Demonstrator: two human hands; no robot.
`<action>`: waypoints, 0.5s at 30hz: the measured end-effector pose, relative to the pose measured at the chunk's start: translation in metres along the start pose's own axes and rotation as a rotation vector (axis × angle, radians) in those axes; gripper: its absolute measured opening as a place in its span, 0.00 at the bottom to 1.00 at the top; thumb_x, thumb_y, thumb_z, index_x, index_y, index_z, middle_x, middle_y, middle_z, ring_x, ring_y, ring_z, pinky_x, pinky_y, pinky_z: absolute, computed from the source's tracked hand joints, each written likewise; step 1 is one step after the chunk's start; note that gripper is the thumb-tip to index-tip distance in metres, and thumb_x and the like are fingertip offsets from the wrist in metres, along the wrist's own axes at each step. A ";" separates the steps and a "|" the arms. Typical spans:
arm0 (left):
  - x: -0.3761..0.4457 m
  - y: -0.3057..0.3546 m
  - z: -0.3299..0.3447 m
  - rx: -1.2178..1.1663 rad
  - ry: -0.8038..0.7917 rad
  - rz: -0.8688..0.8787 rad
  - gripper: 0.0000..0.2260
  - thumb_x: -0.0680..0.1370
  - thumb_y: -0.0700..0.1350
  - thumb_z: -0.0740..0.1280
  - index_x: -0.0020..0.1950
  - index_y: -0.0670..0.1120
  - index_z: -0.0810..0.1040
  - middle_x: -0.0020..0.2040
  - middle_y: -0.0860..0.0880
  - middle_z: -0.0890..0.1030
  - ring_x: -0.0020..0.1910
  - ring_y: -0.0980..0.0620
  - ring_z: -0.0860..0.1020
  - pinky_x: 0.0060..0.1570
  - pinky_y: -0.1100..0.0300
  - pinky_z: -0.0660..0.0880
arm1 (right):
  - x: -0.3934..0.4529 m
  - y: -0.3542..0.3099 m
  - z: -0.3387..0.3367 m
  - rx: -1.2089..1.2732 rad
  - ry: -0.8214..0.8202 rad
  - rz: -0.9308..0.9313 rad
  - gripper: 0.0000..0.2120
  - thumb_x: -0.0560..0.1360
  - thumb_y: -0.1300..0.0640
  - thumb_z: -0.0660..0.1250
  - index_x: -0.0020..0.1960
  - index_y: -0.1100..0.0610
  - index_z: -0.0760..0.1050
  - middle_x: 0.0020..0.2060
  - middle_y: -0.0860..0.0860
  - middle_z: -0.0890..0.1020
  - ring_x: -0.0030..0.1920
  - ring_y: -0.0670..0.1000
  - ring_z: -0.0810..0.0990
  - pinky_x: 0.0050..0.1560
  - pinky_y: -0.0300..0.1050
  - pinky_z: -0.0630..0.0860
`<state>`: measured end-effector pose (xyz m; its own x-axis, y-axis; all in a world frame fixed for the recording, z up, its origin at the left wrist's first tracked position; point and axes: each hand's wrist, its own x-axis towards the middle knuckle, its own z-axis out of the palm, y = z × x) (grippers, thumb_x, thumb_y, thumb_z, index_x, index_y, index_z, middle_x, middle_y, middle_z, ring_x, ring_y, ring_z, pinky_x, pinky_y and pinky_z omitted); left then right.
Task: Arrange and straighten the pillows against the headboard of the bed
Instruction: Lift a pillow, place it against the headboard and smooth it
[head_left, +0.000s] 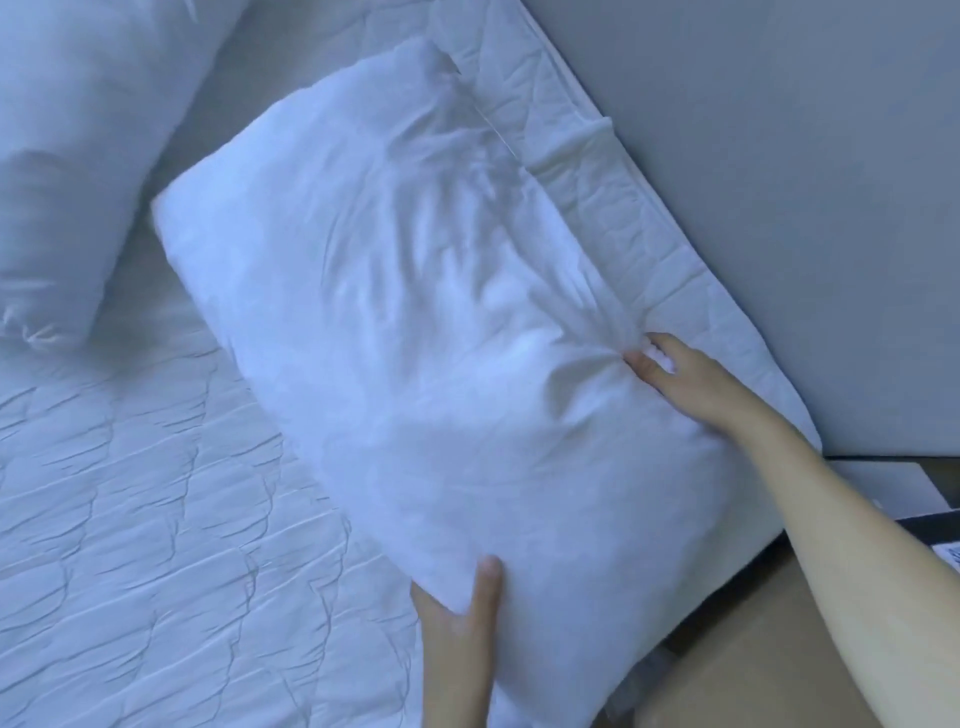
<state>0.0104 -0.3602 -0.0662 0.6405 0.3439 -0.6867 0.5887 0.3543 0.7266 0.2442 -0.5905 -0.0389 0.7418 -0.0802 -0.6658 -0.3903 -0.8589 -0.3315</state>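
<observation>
Because the near pillow sags and creases wherever it is pressed, it looks light and soft, with a loose cover likely to slide over the filling. It lies askew on the bed, one long edge close to the headboard. The right hand has its grip pinched on a bunch of fabric at that edge; the left hand clasps the near corner, thumb on top. Holding opposite ends suits it better than pinching cloth. A second pillow lies well apart.
</observation>
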 end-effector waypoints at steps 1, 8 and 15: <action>-0.010 -0.011 0.008 0.039 -0.033 -0.025 0.31 0.65 0.47 0.80 0.64 0.52 0.71 0.60 0.55 0.78 0.55 0.71 0.79 0.49 0.77 0.73 | -0.004 0.009 -0.001 0.017 -0.008 0.027 0.40 0.72 0.25 0.59 0.76 0.46 0.62 0.74 0.51 0.70 0.72 0.57 0.70 0.70 0.55 0.68; -0.026 -0.010 -0.021 0.088 -0.061 -0.131 0.14 0.72 0.42 0.78 0.55 0.49 0.81 0.42 0.58 0.88 0.43 0.63 0.85 0.37 0.71 0.78 | -0.063 0.043 -0.028 0.513 -0.159 -0.023 0.33 0.56 0.31 0.79 0.49 0.56 0.83 0.41 0.50 0.88 0.40 0.48 0.87 0.36 0.38 0.81; -0.048 -0.033 -0.084 0.402 -0.181 -0.088 0.25 0.70 0.55 0.77 0.66 0.53 0.78 0.59 0.54 0.85 0.61 0.53 0.81 0.60 0.49 0.78 | -0.088 0.099 0.051 0.375 0.082 0.111 0.19 0.74 0.44 0.73 0.52 0.60 0.80 0.46 0.55 0.84 0.49 0.56 0.83 0.47 0.47 0.78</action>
<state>-0.0813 -0.3148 -0.0591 0.6344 0.1577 -0.7568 0.7667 -0.0032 0.6420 0.1127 -0.6425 -0.0475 0.7190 -0.2152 -0.6608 -0.6314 -0.5995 -0.4918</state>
